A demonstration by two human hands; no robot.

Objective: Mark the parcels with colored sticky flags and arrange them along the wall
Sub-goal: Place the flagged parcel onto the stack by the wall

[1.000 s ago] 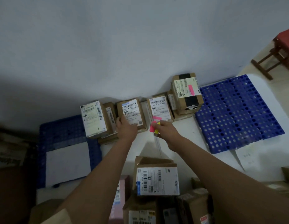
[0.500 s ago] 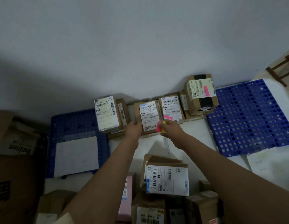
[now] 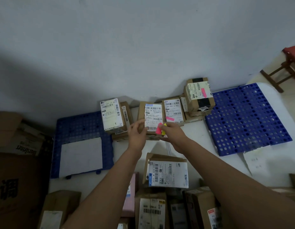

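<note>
Both arms reaching forward toward a row of parcels set against the white wall [image 3: 143, 47]. Right hand [image 3: 174, 132] curled around a small pad of sticky flags [image 3: 160, 129], pinching it between thumb and fingers, a pink strip and a yellow strip sticking out toward the left, over the lower right corner of the middle parcel [image 3: 151, 118]. Left hand [image 3: 137, 133] with fingers loosely bent, fingertips at the lower left edge of the white label of that same parcel, near the pink strip; whether actually touching the label or only close to it, cannot tell. Just right of the middle parcel, a second labelled parcel [image 3: 173, 111] with a pink flag [image 3: 170, 119] stuck near its lower edge. Further right, a taller parcel with black tape [image 3: 199, 96], also bearing a pink flag [image 3: 203, 92] on its label. To the left, a white-labelled parcel [image 3: 111, 115] resting on other brown boxes beside a blue perforated mat [image 3: 74, 126]. Another blue perforated mat [image 3: 246, 118] on the white floor [image 3: 201, 146] at the right. Nearer the camera, a cluster of unmarked parcels, among them a box with a large barcode label [image 3: 168, 173] lying between the forearms.
</note>
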